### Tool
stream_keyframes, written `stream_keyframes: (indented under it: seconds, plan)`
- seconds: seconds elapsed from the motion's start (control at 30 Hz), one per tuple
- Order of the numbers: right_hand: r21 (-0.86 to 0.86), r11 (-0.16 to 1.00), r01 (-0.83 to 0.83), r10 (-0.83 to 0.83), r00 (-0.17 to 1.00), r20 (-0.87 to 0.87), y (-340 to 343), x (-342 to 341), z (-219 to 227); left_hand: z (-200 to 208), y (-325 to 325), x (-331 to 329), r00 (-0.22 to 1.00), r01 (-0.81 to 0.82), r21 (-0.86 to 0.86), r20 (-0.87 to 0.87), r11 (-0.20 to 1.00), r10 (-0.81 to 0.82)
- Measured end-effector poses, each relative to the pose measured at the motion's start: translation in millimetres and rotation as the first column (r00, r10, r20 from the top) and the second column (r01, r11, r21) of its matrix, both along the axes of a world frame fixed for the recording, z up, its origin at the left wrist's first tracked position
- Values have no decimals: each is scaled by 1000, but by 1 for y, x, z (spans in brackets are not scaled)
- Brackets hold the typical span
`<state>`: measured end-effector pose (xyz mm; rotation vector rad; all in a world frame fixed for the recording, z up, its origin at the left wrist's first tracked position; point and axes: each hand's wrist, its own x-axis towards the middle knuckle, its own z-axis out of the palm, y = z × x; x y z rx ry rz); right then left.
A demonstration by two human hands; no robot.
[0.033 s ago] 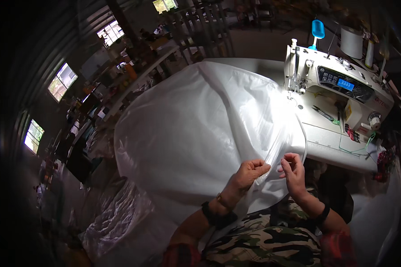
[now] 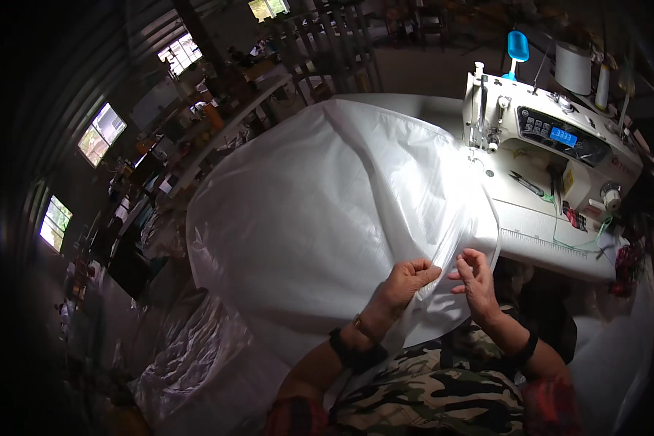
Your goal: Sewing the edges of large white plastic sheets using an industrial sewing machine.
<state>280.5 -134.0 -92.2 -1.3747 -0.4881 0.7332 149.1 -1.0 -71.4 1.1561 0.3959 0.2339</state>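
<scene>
A large sheet of white plastic-like fabric drapes over the sewing table and hangs down to my lap. My left hand pinches a folded strip of it between thumb and fingers. Just to the right, my right hand is raised, its fingers bent and apart with nothing between them. Past both hands, the sheet's brightly lit far edge reaches the needle area of a white sewing machine. Whether the fabric lies under the presser foot is lost in the glare.
Dark-handled thread snips lie on the machine bed beside green thread. A printed ruler scale runs along the table's front. White thread cones stand behind the machine. Crumpled shiny sheeting is heaped at lower left.
The fingers of my right hand have spread slightly further apart. My left hand and the fabric look unchanged.
</scene>
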Motion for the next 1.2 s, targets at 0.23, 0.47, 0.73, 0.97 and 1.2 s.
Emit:
stream_keyframes:
  seconds: [0.23,0.47,0.73,0.97,1.2]
  plan:
    - [291,933,-211,316,868,-384,26,-10,-29,17,-2,1,998,-52,-155,38,986,59]
    - [181,980,-87,150,918,-366,35,-24,-35,23,6,-1,995,-93,-140,12,986,95]
    - [-42,931,-363,364,908,209,30,-13,-11,22,4,-2,999,-46,-60,19,997,47]
    - [-231,969,89,218,132,967,-45,13,17,33,8,-9,999,-38,323,-3,946,41]
    - [-264,949,175,252,85,964,-55,27,-6,43,9,-3,998,-11,434,-51,901,36]
